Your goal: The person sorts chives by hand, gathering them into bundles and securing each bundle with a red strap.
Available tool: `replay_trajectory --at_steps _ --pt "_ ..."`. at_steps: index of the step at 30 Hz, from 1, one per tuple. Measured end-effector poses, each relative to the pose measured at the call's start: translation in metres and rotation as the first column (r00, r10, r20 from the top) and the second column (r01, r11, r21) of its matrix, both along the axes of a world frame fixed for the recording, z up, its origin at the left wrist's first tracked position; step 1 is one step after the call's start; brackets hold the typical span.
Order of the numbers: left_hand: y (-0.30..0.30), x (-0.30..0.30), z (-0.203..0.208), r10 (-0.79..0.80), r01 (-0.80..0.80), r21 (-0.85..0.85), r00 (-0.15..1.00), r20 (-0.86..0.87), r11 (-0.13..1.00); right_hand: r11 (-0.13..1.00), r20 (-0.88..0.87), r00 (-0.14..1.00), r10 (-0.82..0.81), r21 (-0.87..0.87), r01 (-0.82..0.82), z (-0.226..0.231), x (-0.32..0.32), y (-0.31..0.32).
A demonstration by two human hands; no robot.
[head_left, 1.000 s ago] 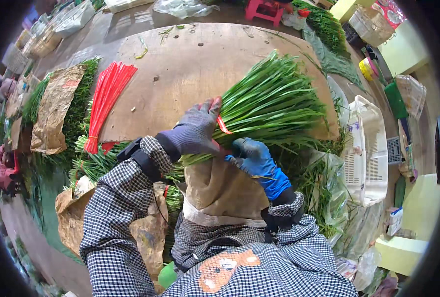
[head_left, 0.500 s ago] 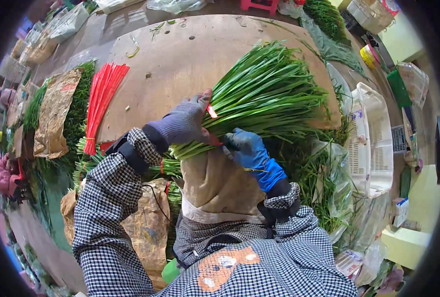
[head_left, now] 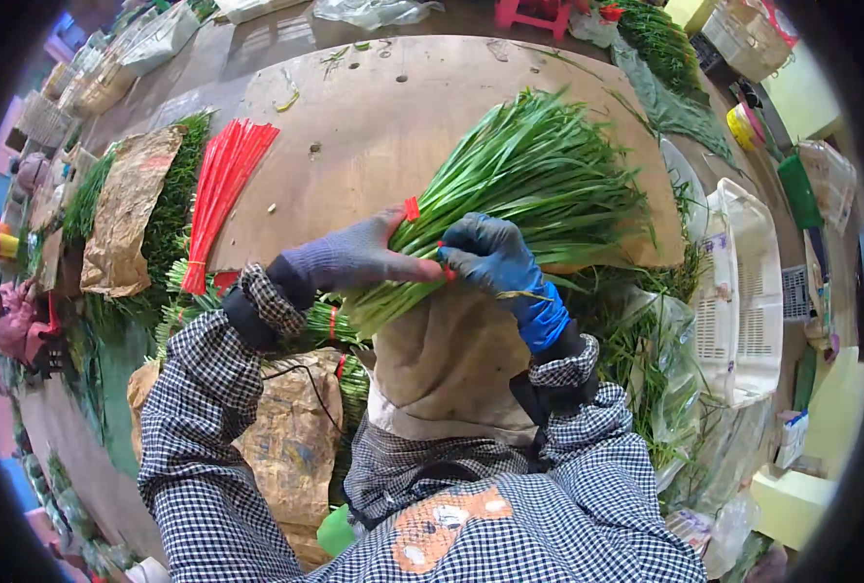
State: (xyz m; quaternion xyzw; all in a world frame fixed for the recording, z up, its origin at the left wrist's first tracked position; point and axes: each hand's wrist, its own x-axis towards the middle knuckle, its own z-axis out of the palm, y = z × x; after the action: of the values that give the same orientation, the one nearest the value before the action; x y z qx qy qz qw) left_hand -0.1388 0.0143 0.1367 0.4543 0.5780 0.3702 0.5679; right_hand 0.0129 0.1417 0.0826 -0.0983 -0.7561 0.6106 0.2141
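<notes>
A large bunch of garlic chives [head_left: 549,189] lies across the near side of the wooden board, leaves fanned to the far right and pale stem ends toward me. My left hand [head_left: 359,255], in a purple-grey glove, is wrapped round the stems, its thumb along the near side. A red tie [head_left: 412,209] runs round the bunch; its end shows beyond that hand. Close by, my right hand [head_left: 490,255], in a blue glove, is closed in a pinch at the near side of the bunch, with a bit of red tie showing at its fingertips.
A bundle of red ties [head_left: 226,199] lies on the board [head_left: 354,126] to the left. Brown paper [head_left: 131,214] covers more greens beyond it. Tied bunches [head_left: 330,323] sit below my left forearm. On the right stand a white plastic crate [head_left: 751,301] and loose greens in clear plastic [head_left: 670,360].
My right hand has risen slightly, its fingers now curled in against the tie. The left hand's thumb has stretched along the near side of the stems. The whole view has shifted a little.
</notes>
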Motion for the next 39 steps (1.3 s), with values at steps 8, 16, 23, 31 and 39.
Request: replay_trajectory --at_steps 8,16,23,31,39 --pt "0.001 0.012 -0.032 0.121 -0.055 0.109 0.589 -0.799 0.992 0.89 -0.014 1.0 -0.011 0.455 0.016 0.015 -0.001 -0.01" --pt "-0.003 0.004 -0.041 0.188 -0.009 0.227 0.594 -0.782 0.974 0.83 -0.089 0.994 -0.06 0.549 0.099 0.018 0.001 -0.033" --pt "-0.005 0.016 -0.022 0.0 0.019 0.013 0.544 -0.839 1.0 0.908 -0.086 0.994 -0.064 0.409 0.094 0.003 -0.024 -0.014" --pt "-0.012 0.013 -0.026 0.092 -0.026 0.093 0.533 -0.841 0.995 0.983 0.029 0.994 -0.109 0.153 0.104 0.028 -0.007 0.004" --pt "-0.006 0.014 -0.029 0.094 -0.027 0.095 0.545 -0.833 0.995 0.833 -0.02 0.999 -0.042 0.551 0.046 0.022 -0.023 0.004"
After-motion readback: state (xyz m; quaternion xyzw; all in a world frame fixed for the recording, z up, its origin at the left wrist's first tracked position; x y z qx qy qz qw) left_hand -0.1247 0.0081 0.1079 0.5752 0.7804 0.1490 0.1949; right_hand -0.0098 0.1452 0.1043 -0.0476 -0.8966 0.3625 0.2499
